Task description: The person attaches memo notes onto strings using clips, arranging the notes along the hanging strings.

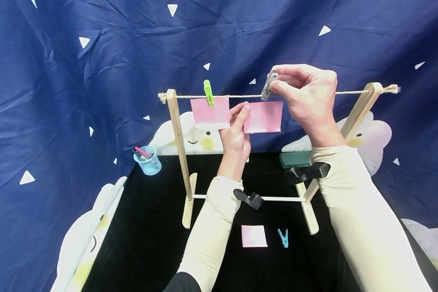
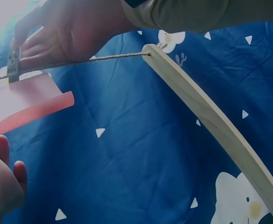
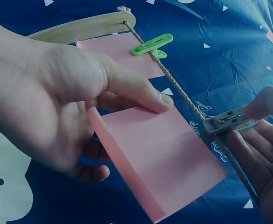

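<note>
My left hand (image 1: 235, 140) pinches a pink sticky note (image 1: 264, 117) by its left side, thumb in front, just below the rope (image 1: 242, 96). My right hand (image 1: 310, 99) grips a grey clothespin (image 1: 268, 87) between thumb and fingers, its lower end at the rope above the note's top edge. In the right wrist view the grey clothespin (image 3: 227, 122) crosses the rope; whether it bites the note cannot be told. Left of my hands, a green clothespin (image 1: 208, 93) holds another pink sticky note (image 1: 208, 115) on the rope.
The rope runs between two wooden posts (image 1: 179, 142) of a stand. On the black table (image 1: 149, 235) lie a third pink note (image 1: 254, 236) and a blue clothespin (image 1: 284, 238). A blue pen cup (image 1: 148, 164) stands at left, a green box (image 1: 295, 159) behind at right.
</note>
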### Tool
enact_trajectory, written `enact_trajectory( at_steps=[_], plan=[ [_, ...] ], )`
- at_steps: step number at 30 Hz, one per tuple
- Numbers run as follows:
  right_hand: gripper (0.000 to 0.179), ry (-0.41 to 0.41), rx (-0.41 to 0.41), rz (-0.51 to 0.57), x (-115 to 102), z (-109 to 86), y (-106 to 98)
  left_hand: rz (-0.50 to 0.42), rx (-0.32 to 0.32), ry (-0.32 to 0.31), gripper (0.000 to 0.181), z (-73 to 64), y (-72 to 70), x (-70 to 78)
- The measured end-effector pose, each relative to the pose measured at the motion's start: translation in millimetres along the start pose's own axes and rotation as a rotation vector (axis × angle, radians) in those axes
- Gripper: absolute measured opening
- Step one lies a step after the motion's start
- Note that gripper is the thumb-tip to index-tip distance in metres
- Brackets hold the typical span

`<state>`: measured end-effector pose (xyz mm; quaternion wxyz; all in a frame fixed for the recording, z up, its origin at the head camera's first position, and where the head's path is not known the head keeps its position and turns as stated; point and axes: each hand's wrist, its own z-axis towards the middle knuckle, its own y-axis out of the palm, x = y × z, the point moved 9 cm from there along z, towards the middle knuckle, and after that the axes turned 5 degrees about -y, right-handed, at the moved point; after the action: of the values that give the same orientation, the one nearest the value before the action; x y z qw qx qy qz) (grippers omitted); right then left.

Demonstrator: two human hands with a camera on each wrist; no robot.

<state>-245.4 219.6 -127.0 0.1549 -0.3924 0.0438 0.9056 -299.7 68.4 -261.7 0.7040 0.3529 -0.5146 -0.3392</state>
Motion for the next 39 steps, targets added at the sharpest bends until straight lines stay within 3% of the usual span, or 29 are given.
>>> enact_trajectory(
  at_steps=[10,30,39],
  plan=[
    [0.021,0.008,-0.048,-0.072,-0.6,-1.6,2.1,-0.019,0.009,-0.019,0.032,0.5,1.7,0.4],
    [0.021,0.066,-0.112,-0.067,4.9,-5.3,5.0,-0.022,0.002,-0.025,0.033,-0.9,4.0,1.7],
    [0.022,0.087,-0.112,-0.184,5.6,-6.8,2.0,-0.017,-0.014,-0.027,0.033,-1.3,5.8,2.0]
  ],
)
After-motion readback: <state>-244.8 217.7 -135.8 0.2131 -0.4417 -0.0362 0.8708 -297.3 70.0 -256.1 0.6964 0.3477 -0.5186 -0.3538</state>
